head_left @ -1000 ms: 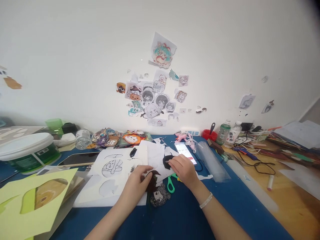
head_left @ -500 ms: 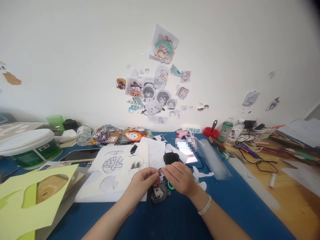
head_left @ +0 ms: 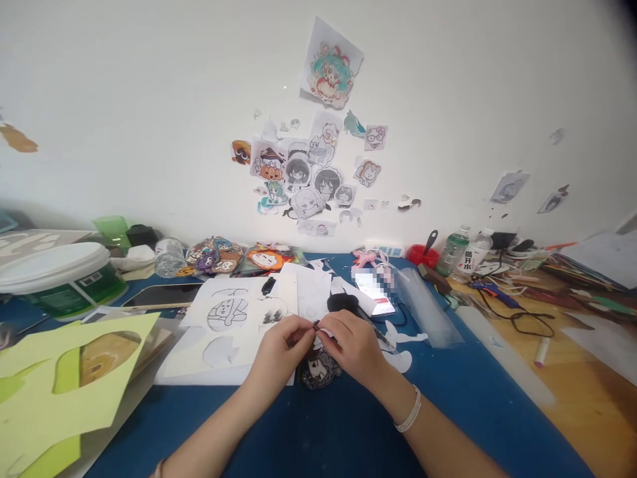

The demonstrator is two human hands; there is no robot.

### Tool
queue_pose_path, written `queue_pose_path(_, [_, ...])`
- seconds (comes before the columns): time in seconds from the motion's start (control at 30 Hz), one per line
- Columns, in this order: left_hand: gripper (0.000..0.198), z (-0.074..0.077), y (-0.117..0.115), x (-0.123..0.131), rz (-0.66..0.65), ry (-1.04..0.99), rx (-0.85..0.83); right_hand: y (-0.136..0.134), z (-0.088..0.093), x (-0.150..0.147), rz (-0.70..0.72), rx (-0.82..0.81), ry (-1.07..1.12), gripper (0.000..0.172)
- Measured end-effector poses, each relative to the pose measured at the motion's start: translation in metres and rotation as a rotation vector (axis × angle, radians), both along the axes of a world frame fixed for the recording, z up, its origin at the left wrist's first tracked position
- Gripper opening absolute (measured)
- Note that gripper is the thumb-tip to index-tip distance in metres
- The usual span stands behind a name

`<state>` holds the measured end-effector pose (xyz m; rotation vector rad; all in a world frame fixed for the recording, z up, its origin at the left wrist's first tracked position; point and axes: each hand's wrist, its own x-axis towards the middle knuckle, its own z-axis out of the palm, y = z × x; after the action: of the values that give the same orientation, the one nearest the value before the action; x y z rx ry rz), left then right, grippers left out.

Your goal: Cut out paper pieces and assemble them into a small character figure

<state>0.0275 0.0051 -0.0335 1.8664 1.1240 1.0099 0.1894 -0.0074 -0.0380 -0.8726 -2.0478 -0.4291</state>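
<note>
My left hand (head_left: 287, 345) and my right hand (head_left: 351, 342) meet fingertip to fingertip over the desk. Between them they pinch a small dark piece (head_left: 316, 324), too small to name. Just below lies a grey and black cut-out character (head_left: 318, 369) with a pale face, partly covered by my fingers. A black piece (head_left: 343, 303) rests just beyond my right hand. White sheets with line drawings (head_left: 227, 311) lie to the left of my left hand. White paper cut-outs (head_left: 401, 333) are to the right of my right hand.
A white-lidded green tub (head_left: 60, 282) and yellow cut sheets (head_left: 99, 372) fill the left side. A lit phone (head_left: 375, 299), clear plastic sheet (head_left: 430, 312), red bowl (head_left: 414, 255) and bottles (head_left: 472, 251) stand to the right. Drawings (head_left: 308, 176) are stuck on the wall.
Both hands have turned slightly and drawn closer together around the small dark piece. The green ring by my right hand is now hidden, and a pen-like tool shows beyond that hand. The view has tilted slightly.
</note>
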Motion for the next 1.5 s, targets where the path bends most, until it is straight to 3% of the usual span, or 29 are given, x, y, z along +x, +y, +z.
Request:
queue_pose_path(0.23, [0.016, 0.000, -0.004, 0.000, 0.007, 0.204, 0.322, -0.003, 0.001, -0.004, -0.087, -0.078, -0.031, 0.012])
queue_pose_path(0.57, [0.016, -0.007, -0.004, 0.001, 0.018, 0.215, 0.396, -0.007, -0.003, -0.012, -0.115, -0.262, 0.133, 0.017])
queue_pose_path(0.9, [0.014, -0.004, -0.005, 0.002, 0.061, 0.159, 0.210, -0.007, -0.001, -0.015, -0.064, -0.455, 0.381, 0.015])
queue_pose_path(1.13, [0.025, 0.004, -0.003, 0.003, -0.010, -0.007, -0.188, -0.001, -0.008, -0.007, -0.023, -0.142, 0.063, 0.020])
queue_pose_path(1.23, [0.024, 0.006, -0.002, 0.003, -0.027, -0.001, -0.167, 0.001, -0.010, -0.006, -0.026, -0.131, 0.050, 0.017])
queue_pose_path(1.5, [0.025, -0.004, -0.001, 0.000, 0.013, 0.165, 0.086, 0.003, -0.010, -0.006, -0.039, -0.202, 0.107, 0.013])
